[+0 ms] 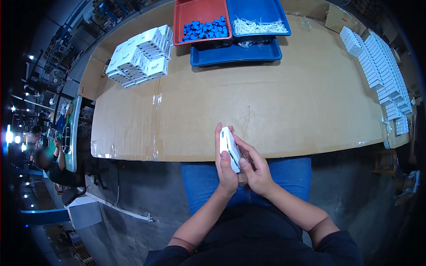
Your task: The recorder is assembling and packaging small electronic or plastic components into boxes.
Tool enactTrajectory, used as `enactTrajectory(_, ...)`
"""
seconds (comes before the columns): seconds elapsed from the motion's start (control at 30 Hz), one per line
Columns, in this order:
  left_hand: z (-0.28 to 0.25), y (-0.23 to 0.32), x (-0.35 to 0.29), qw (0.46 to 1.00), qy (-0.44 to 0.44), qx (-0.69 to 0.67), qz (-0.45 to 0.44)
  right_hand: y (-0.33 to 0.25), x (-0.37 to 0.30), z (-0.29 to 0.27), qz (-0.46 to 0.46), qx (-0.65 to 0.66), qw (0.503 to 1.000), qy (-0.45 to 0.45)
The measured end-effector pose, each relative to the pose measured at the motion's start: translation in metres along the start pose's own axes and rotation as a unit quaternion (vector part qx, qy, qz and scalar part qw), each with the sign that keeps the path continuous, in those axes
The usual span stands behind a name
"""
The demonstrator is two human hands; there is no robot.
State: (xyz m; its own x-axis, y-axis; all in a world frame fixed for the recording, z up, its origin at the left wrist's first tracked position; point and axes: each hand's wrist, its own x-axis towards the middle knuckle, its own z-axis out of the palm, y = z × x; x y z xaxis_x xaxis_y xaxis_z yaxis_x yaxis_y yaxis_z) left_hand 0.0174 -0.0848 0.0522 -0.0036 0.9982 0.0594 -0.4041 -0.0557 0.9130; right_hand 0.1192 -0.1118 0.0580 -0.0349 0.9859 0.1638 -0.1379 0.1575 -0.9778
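A small white box (227, 141) is held upright between my two hands, just over the near edge of the cardboard-covered table (266, 106). My left hand (226, 170) closes on its left side, with the thumb across the front and the fingers behind. My right hand (256, 170) grips its right side, thumb near the lower end. A dark gap runs down the box's side; whether it is a slot or an opened flap I cannot tell. The fingers hide much of the far side.
Stacked white boxes (140, 55) stand at the back left. Long rows of white boxes (377, 66) line the right edge. At the back are a red tray (178, 22) of blue pieces, a blue tray (286, 22) of white sticks and a lower blue tray (235, 56). Another person (55, 166) sits far left.
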Motion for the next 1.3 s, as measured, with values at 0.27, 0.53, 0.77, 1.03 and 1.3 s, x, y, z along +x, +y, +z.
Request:
enactTrajectory(0.27,-0.019,-0.006,0.008,0.955,-0.077,0.255,0.131,-0.008,0.008,-0.020,0.251,0.187,0.950,-0.004)
enactTrajectory(0.53,-0.016,-0.008,0.002,0.954,-0.062,0.261,0.133,-0.006,0.006,-0.008,0.181,0.131,0.974,0.036)
enactTrajectory(0.77,-0.023,-0.015,0.001,0.953,-0.023,0.254,0.162,-0.007,-0.001,0.002,0.142,0.118,0.983,-0.018)
enactTrajectory(1.03,-0.018,-0.011,0.000,0.968,0.004,0.186,0.168,-0.006,-0.002,-0.002,0.083,0.025,0.994,-0.061)
enactTrajectory(1.3,-0.016,-0.017,-0.002,0.973,-0.004,0.183,0.144,-0.006,0.003,-0.005,0.083,0.012,0.995,-0.057)
